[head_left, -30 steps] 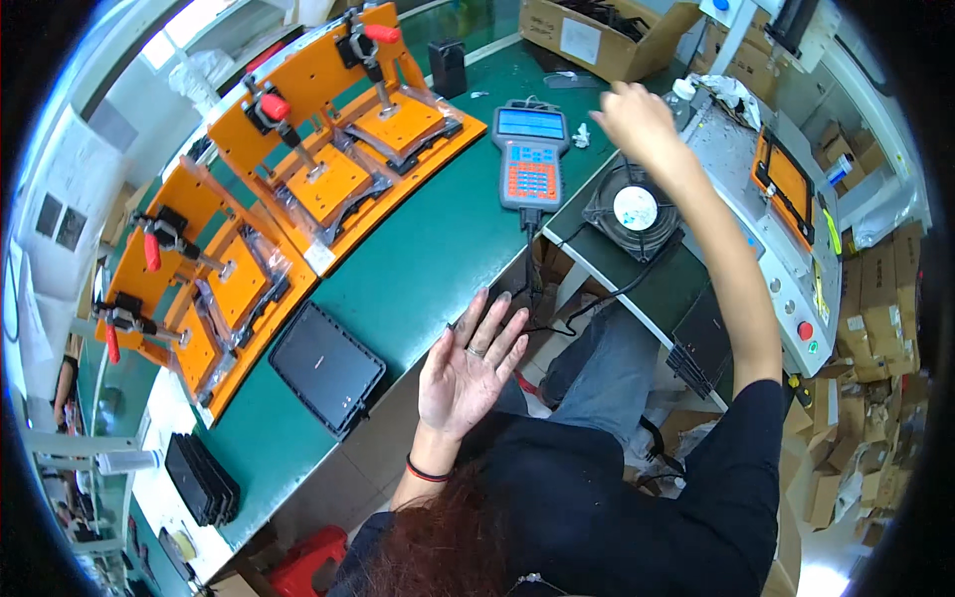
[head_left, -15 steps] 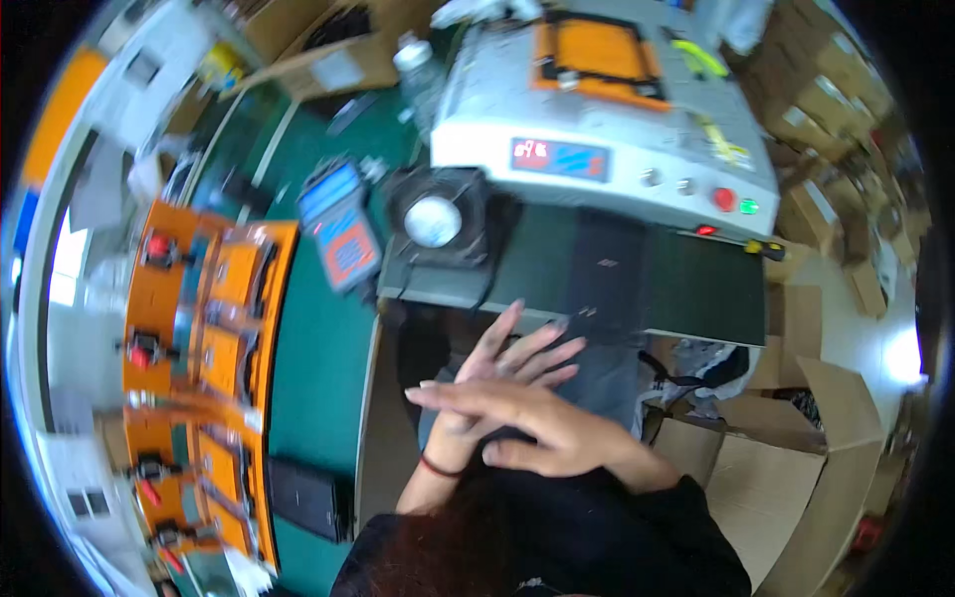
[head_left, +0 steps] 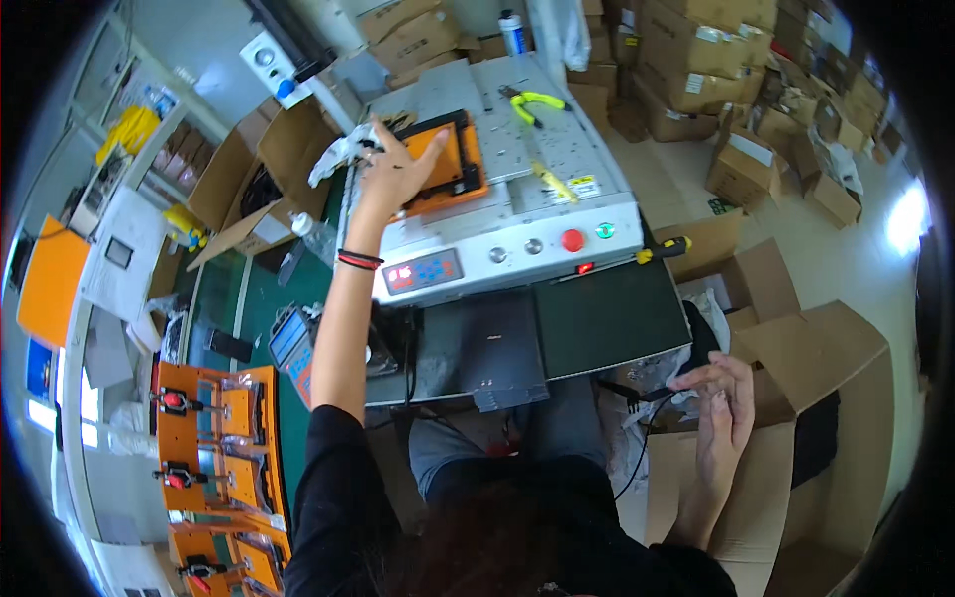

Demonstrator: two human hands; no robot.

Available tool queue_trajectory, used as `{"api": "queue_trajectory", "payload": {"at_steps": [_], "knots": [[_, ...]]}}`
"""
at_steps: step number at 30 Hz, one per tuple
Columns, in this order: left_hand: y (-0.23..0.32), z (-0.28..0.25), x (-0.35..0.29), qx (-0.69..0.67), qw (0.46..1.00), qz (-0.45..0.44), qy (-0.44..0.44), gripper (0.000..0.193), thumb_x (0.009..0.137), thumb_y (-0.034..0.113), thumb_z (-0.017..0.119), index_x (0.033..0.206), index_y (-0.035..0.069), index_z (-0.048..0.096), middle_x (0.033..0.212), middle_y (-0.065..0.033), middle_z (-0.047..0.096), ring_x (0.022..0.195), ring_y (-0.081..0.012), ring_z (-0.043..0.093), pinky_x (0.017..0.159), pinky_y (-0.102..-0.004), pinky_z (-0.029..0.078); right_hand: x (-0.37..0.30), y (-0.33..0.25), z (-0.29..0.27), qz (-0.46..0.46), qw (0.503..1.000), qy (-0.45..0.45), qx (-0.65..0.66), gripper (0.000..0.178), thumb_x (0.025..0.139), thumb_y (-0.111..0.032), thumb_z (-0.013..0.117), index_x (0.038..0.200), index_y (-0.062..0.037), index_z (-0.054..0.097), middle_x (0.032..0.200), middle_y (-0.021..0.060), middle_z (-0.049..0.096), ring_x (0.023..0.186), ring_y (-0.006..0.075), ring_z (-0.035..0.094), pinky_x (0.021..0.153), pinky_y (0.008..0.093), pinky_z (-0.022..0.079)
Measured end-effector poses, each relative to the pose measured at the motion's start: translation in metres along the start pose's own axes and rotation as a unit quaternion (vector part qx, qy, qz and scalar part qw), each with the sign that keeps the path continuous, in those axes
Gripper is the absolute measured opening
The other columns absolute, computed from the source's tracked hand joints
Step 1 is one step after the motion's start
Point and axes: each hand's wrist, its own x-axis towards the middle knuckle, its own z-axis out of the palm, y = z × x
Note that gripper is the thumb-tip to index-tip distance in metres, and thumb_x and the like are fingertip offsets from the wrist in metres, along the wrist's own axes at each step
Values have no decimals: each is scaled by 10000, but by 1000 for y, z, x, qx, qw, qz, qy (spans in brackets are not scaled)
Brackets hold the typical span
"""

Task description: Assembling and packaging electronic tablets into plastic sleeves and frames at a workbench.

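Observation:
My left hand (head_left: 391, 179) reaches far forward over the bench machine, fingers apart. It is at the left edge of an orange plate with a black frame (head_left: 453, 164), beside a crumpled white cloth (head_left: 340, 156); whether it touches either I cannot tell. Close to my body, my right hand (head_left: 724, 413) is raised at the right, above an open cardboard box (head_left: 736, 497). Its fingers are loosely bent and apart, and nothing shows in them. A thin dark panel (head_left: 499, 343) lies on the green work surface before me, jutting over its front edge.
The grey machine (head_left: 477, 254) carries yellow-green pliers (head_left: 537, 102), a yellow cutter (head_left: 553, 183) and front buttons. A yellow-black screwdriver (head_left: 665, 249) lies at its right corner. Orange clamp fixtures (head_left: 239, 418) line the left side. Cardboard boxes (head_left: 696, 55) are stacked behind.
My hands, crossed in front of me before, have parted. The left has stretched forward onto the machine, the right has moved out to the right. The view has shifted.

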Motion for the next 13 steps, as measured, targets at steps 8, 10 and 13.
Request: {"api": "queue_trajectory", "payload": {"at_steps": [8, 10, 13], "knots": [[27, 15, 41, 94, 991, -32, -92, 1436, 512, 831, 582, 1381, -62, -130, 1362, -411, 188, 1277, -559, 166, 1073, -469, 189, -30, 15, -27, 87, 989, 118, 1, 252, 896, -96, 421, 1112, 5, 503, 844, 95, 575, 805, 158, 561, 765, 281, 436], [54, 17, 34, 157, 974, -61, -150, 1403, 528, 798, 606, 1397, -31, -119, 1373, -412, 154, 1268, -586, 136, 1041, -556, 178, -26, 16, -21, 98, 992, 77, -35, 248, 896, -86, 426, 1109, 10, 509, 847, 93, 578, 807, 155, 561, 769, 280, 437], [30, 17, 46, 100, 985, -99, -98, 1325, 535, 771, 622, 1440, 73, -48, 1408, -386, 64, 1300, -551, 111, 977, -676, 165, -12, 20, 9, 129, 981, -100, -104, 242, 902, -88, 463, 1129, -39, 531, 899, 99, 607, 871, 167, 577, 847, 286, 435]]}}
